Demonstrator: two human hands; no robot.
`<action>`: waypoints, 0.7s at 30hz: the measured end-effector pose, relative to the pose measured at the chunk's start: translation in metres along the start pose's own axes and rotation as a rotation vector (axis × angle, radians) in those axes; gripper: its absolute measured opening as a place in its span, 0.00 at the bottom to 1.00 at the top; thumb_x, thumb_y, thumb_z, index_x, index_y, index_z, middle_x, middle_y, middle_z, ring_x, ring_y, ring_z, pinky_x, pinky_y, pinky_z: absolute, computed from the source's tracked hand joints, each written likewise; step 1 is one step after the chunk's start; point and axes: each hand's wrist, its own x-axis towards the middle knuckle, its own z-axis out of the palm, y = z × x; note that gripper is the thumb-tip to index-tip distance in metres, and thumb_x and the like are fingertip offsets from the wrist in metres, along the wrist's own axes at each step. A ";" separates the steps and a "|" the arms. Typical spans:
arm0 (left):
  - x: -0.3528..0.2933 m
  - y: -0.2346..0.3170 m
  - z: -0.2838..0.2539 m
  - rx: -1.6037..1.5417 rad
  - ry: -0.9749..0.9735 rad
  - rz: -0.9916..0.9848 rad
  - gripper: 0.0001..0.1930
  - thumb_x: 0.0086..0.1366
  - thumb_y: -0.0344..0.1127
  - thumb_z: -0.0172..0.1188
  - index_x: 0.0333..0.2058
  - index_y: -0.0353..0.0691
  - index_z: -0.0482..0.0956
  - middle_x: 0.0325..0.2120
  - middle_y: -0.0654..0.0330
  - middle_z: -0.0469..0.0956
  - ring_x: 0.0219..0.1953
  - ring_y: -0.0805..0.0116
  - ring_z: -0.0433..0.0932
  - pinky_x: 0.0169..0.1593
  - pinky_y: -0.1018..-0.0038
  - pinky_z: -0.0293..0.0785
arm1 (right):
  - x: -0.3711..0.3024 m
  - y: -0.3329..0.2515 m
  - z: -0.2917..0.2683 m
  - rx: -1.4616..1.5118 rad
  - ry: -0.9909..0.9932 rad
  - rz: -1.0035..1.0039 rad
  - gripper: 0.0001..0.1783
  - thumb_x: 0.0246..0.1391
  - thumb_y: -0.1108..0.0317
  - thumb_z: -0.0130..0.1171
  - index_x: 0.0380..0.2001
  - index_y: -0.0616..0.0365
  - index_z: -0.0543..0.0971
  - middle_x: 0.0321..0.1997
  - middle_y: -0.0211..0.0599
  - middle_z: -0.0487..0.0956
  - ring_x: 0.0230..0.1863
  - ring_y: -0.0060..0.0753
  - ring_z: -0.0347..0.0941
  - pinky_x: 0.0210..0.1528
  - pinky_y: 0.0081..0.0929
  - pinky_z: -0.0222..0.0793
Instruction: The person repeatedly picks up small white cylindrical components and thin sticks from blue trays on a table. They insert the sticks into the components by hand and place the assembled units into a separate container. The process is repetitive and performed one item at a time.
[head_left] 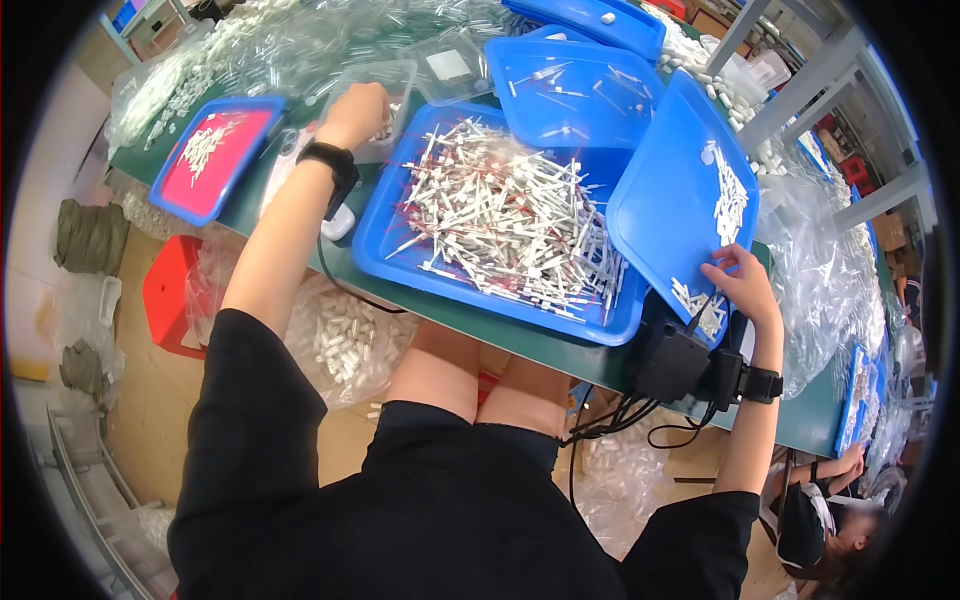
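My left hand (355, 115) reaches over a clear plastic box (372, 75) with small pieces in it. Its fingers are curled, and their tips are hidden. My right hand (748, 287) is at the near end of a tilted blue tray (655, 215), beside short white pieces (698, 305). The fingers there are bent and a little apart, with nothing visible in them. Between my hands stands a deep blue tub (378, 240) heaped with thin white sticks (510, 215), some with red parts. More white pieces (731, 197) lie higher on the tilted tray.
A blue-rimmed tray with a pink base (177, 187) is at the left. Behind the tub, another blue tray (575, 95) holds a few sticks. Black devices with cables (668, 362) sit by the table's front edge. Clear bags (810, 290) lie right; another person (825, 515) is lower right.
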 end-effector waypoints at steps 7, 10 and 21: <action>-0.002 -0.006 0.003 0.126 0.171 0.139 0.11 0.50 0.26 0.53 0.32 0.39 0.80 0.29 0.48 0.79 0.36 0.49 0.77 0.42 0.63 0.72 | 0.011 -0.008 0.010 0.075 -0.057 -0.085 0.16 0.42 0.66 0.66 0.35 0.61 0.76 0.27 0.29 0.73 0.27 0.21 0.68 0.33 0.21 0.66; -0.004 -0.005 0.004 0.023 0.105 0.175 0.12 0.50 0.26 0.51 0.34 0.40 0.80 0.32 0.49 0.79 0.38 0.50 0.77 0.42 0.62 0.72 | 0.008 -0.011 0.009 0.040 0.037 -0.096 0.17 0.42 0.66 0.65 0.37 0.60 0.76 0.30 0.30 0.74 0.29 0.20 0.68 0.34 0.20 0.66; -0.006 0.001 -0.007 0.250 0.027 0.161 0.08 0.49 0.29 0.55 0.30 0.43 0.79 0.30 0.56 0.79 0.35 0.55 0.78 0.37 0.62 0.73 | 0.012 -0.004 -0.001 0.079 -0.104 -0.059 0.25 0.41 0.56 0.68 0.37 0.61 0.75 0.34 0.35 0.75 0.31 0.26 0.70 0.33 0.24 0.68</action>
